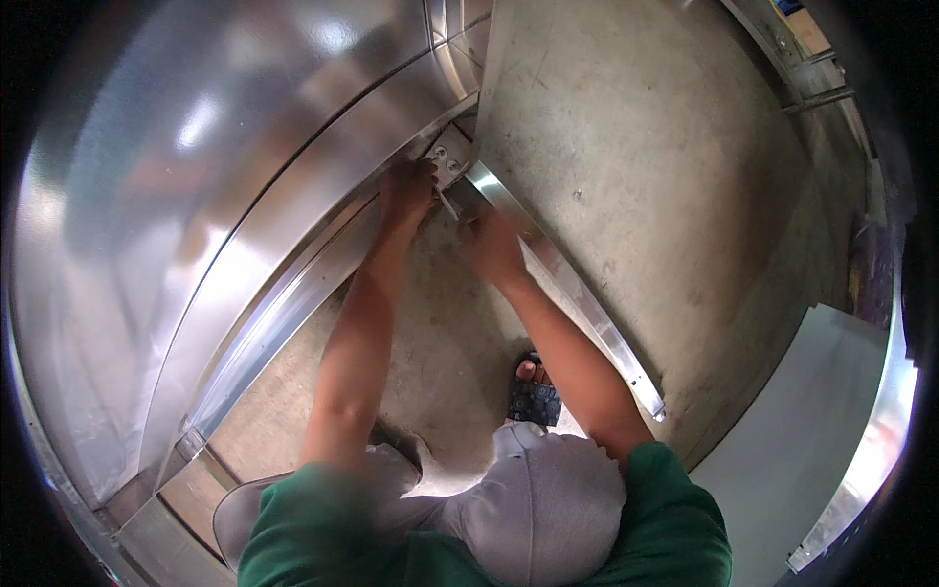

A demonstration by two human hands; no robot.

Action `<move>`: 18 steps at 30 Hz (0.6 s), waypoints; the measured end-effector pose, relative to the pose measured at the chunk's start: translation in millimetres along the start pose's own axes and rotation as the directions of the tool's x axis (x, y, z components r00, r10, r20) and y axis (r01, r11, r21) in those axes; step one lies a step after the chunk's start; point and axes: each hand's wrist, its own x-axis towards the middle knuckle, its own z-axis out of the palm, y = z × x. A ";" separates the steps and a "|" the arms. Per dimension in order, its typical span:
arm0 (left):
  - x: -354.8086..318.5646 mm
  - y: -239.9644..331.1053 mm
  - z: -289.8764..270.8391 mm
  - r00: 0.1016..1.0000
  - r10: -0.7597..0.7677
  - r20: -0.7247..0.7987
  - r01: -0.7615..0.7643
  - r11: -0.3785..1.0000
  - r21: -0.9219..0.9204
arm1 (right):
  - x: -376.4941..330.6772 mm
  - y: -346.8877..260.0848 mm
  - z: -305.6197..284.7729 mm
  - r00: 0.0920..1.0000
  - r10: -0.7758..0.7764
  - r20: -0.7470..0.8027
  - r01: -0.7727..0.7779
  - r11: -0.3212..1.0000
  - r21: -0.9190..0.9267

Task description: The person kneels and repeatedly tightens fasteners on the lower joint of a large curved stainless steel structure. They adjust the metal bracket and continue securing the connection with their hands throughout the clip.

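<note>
My left hand is closed, its fingertips against a small metal bracket plate with round bolt heads or holes. What those fingers pinch, if anything, is hidden. A thin metal rod-like tool slants down from beside the plate to my right hand, whose curled fingers grip its lower end. The tool's exact kind is too small to make out. Just right of that hand a long, narrow metal bar runs from the plate toward the lower right, lying close to my forearm.
A large shiny stainless steel panel curves along the left, with a metal rail below it. Concrete floor extends to the right. A pale grey sheet stands at the lower right. My sandalled foot is between my arms.
</note>
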 end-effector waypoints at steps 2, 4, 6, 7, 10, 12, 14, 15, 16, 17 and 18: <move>-1.7 -8.0 -1.0 0.980 0.193 0.053 -0.199 0.915 0.352 | -9.4 15.8 21.4 0.992 0.076 0.099 -0.065 0.991 -0.115; -8.3 -13.1 -1.7 0.930 0.364 0.057 -0.338 0.779 0.527 | -13.5 24.7 40.6 0.996 0.050 0.077 -0.047 0.998 -0.046; -12.9 -12.4 -1.7 0.898 0.432 0.079 -0.391 0.705 0.592 | -12.1 28.2 52.9 0.997 0.046 0.058 -0.043 0.998 -0.043; -14.7 -10.6 -1.9 0.887 0.453 0.089 -0.417 0.703 0.576 | -10.8 28.4 56.9 0.997 0.040 0.059 -0.036 0.997 -0.061; -18.5 -4.5 -1.6 0.884 0.458 0.088 -0.405 0.661 0.632 | -7.7 25.4 62.6 0.994 0.085 0.070 -0.079 0.993 -0.084; -21.6 -2.7 -0.1 0.889 0.452 0.076 -0.382 0.638 0.669 | -7.1 24.3 63.4 0.991 0.110 0.074 -0.104 0.992 -0.075; -27.6 -4.2 0.9 0.901 0.428 0.066 -0.353 0.638 0.684 | -8.1 24.7 64.5 0.987 0.123 0.105 -0.117 0.991 -0.059; -29.3 -4.5 1.8 0.886 0.460 0.060 -0.373 0.627 0.684 | -8.2 25.1 65.7 0.990 0.111 0.085 -0.106 0.993 -0.053; -29.9 -4.6 2.3 0.881 0.469 0.061 -0.378 0.621 0.687 | -8.6 25.6 67.3 0.989 0.114 0.093 -0.109 0.992 -0.058; -29.8 -4.5 3.0 0.872 0.487 0.055 -0.387 0.615 0.687 | -7.8 25.9 69.3 0.988 0.122 0.097 -0.116 0.991 -0.066; -28.9 -4.3 3.8 0.867 0.494 0.070 -0.390 0.582 0.714 | -7.9 26.1 71.6 0.991 0.090 0.095 -0.089 0.996 -0.013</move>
